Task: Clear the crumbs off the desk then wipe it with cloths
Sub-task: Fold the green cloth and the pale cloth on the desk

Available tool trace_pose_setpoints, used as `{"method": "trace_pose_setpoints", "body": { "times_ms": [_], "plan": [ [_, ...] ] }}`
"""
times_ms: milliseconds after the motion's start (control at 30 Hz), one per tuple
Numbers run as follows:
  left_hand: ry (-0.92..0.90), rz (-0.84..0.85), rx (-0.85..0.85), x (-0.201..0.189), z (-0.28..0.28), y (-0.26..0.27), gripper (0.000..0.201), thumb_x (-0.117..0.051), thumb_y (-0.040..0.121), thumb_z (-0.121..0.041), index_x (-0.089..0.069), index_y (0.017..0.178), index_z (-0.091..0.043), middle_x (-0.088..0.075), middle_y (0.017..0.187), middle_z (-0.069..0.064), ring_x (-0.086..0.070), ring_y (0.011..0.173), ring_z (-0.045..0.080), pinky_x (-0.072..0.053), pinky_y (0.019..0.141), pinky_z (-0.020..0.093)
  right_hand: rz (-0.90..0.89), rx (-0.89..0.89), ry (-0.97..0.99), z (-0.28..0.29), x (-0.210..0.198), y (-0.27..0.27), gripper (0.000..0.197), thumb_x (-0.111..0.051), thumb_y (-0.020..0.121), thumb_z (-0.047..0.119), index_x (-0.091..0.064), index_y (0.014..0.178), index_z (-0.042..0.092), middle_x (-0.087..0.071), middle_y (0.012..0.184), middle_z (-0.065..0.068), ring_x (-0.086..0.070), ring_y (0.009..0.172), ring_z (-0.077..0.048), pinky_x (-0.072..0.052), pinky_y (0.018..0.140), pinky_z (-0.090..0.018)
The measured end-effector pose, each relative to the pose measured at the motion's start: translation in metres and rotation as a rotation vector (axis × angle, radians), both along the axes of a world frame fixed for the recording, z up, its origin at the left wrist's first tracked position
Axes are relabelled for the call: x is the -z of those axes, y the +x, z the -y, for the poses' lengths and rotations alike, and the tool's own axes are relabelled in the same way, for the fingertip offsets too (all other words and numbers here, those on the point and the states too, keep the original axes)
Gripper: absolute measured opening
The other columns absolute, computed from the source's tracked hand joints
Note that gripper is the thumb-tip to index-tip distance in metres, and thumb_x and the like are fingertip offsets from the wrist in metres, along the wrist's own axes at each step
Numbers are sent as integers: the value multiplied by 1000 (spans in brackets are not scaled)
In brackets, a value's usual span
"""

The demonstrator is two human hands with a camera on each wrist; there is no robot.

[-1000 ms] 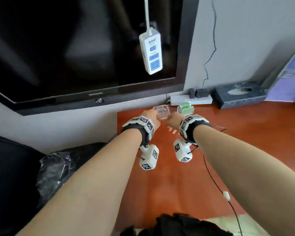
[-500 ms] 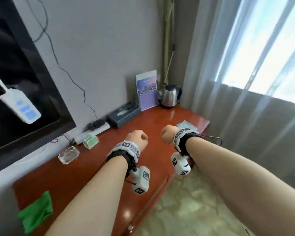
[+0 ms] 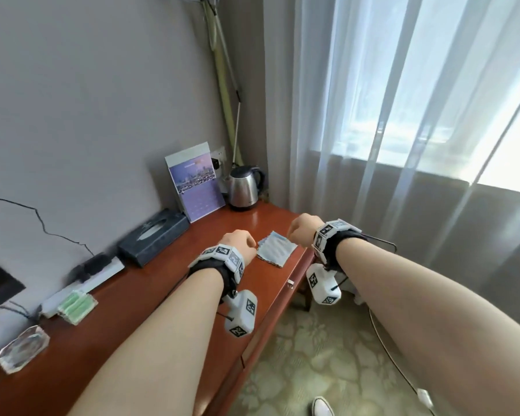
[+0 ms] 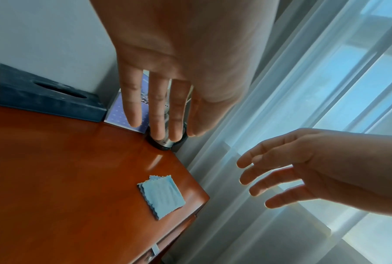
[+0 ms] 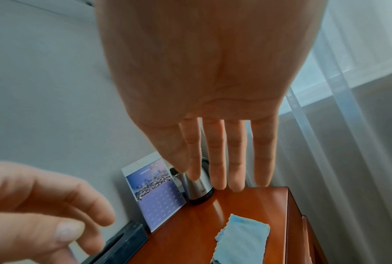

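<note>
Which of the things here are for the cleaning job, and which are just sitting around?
For the job: blue cloths, desk, left hand, right hand.

Lying about: kettle, calendar, tissue box, power strip, glass ashtray.

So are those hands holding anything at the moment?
Nothing. Both the left hand and right hand hover open-fingered above the folded light-blue cloth, not touching it.

left hand (image 3: 240,243), right hand (image 3: 303,229), both outstretched, fingers extended
</note>
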State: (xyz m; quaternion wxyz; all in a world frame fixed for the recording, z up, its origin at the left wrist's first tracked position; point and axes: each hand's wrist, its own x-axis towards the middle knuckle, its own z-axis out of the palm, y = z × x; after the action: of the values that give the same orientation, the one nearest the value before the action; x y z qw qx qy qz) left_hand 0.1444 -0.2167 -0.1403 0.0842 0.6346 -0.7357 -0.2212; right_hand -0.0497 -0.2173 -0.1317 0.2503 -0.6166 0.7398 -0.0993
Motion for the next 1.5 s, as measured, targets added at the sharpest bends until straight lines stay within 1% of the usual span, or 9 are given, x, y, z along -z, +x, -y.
{"method": "trace_pose_setpoints", "body": {
  "times_ms": [100, 333, 533, 767, 1067, 1200, 1267, 1333, 1500],
  "plan": [
    [21, 1, -22, 5, 45, -36, 16, -59, 89, -23, -68, 100, -30, -68, 112, -2, -65, 98, 20, -48, 77, 26, 8, -11, 19, 50, 11, -34, 25, -55, 85, 14, -75, 99, 11, -74, 97, -8, -71, 88, -28, -59, 82, -36],
    [54, -1, -108, 9, 138, -87, 17, -59, 88, -20, -69, 97, -30, -69, 113, -2, -64, 103, 22, -50, 87, 27, 6, -43, 48, 158, 23, -93, 26, -52, 87, 15, -75, 99, 11, -72, 97, -11, -70, 88, -31, -58, 81, -35],
    [182, 42, -159, 53, 182, -91, 17, -58, 89, -21, -69, 97, -30, -69, 111, -2, -66, 101, 20, -52, 87, 28, -22, -86, 172, 215, 71, -103, 29, -52, 88, 13, -74, 106, 13, -72, 106, -8, -67, 97, -28, -55, 82, -30],
    [259, 44, -192, 105, 235, -76, 17, -58, 91, -20, -70, 99, -29, -70, 107, -3, -66, 95, 20, -53, 81, 27, -35, -122, 253, 271, 116, -91, 31, -50, 87, 10, -73, 107, 14, -69, 106, -9, -67, 94, -29, -56, 81, -31],
    [389, 29, -198, 162, 284, -68, 19, -58, 92, -19, -70, 103, -27, -70, 111, -1, -66, 98, 21, -53, 83, 27, -138, -160, 344, 321, 168, -83, 20, -53, 82, 22, -68, 95, 27, -69, 102, -3, -66, 91, -26, -56, 83, -34],
    [457, 39, -223, 187, 286, -72, 21, -59, 91, -22, -67, 110, -25, -69, 114, 0, -65, 101, 23, -53, 85, 30, -147, -215, 425, 326, 199, -77, 27, -50, 87, 15, -69, 106, 17, -69, 106, -7, -66, 96, -29, -56, 85, -36],
    [465, 53, -227, 203, 284, -74, 24, -61, 90, -25, -64, 114, -24, -67, 115, 0, -63, 105, 23, -51, 85, 29, -150, -260, 441, 329, 214, -75, 26, -49, 86, 12, -66, 106, 15, -67, 108, -8, -64, 96, -30, -53, 78, -33],
    [430, 54, -252, 219, 281, -78, 28, -62, 89, -25, -61, 117, -24, -65, 117, -1, -61, 108, 21, -49, 84, 29, -144, -283, 414, 329, 228, -75, 30, -52, 85, 11, -59, 113, 15, -59, 112, -10, -60, 98, -31, -47, 75, -32],
    [383, 38, -341, 245, 273, -90, 28, -64, 89, -25, -60, 117, -24, -61, 113, 1, -59, 104, 22, -41, 76, 27, -93, -267, 379, 326, 252, -75, 45, -60, 85, 12, -46, 127, 16, -39, 103, -6, -59, 92, -34, -50, 76, -36]
  ]
}}
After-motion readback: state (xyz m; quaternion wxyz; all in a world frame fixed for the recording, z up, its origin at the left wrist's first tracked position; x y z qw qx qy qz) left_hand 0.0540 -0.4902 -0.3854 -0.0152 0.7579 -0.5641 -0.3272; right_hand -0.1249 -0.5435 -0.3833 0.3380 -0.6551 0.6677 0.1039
